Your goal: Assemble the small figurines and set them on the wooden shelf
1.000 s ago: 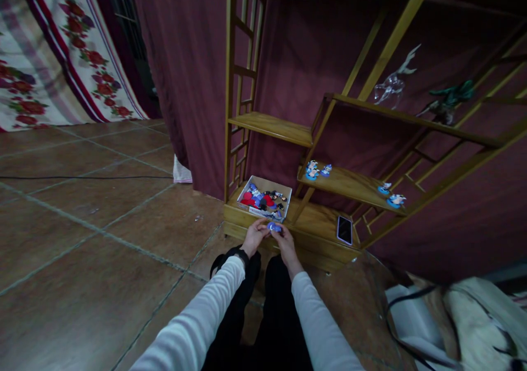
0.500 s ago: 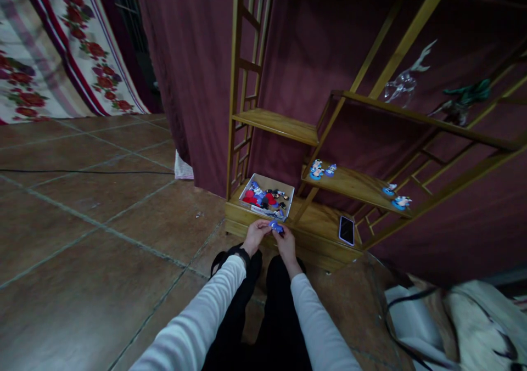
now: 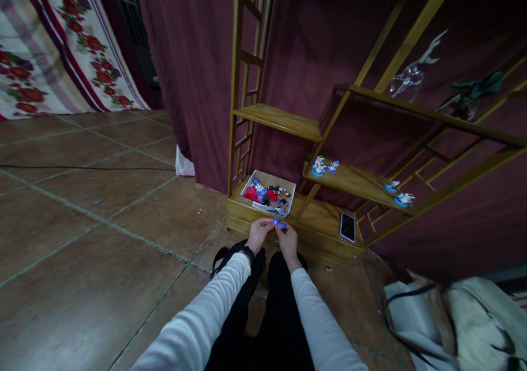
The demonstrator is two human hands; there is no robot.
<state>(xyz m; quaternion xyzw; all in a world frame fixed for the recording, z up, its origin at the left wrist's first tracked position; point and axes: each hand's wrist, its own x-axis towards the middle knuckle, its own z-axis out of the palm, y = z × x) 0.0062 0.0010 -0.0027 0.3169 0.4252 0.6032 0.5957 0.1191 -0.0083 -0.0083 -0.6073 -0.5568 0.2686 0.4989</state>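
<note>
A small purple figurine (image 3: 279, 224) is held between my two hands, just in front of the shelf unit's low base. The fingertips of my left hand (image 3: 259, 234) pinch it from the left. From the right, my right hand (image 3: 288, 240) grips it with closed fingers. Its finer details are too small to make out. Right behind the hands, an open cardboard box (image 3: 292, 195) holds several small red, purple, black and white toy pieces.
On the wooden shelf (image 3: 358, 182) stand several small blue-based figurines (image 3: 318, 166). A phone (image 3: 347, 227) lies on the base at right. Higher up are a clear deer ornament (image 3: 407, 79) and a dark green statuette (image 3: 469, 97). Bags (image 3: 465, 316) rest on the floor at right.
The figurine has turned slightly between my fingers, and both hands have shifted a little to the right. The view has moved slightly; the box and shelf pieces stay in place.
</note>
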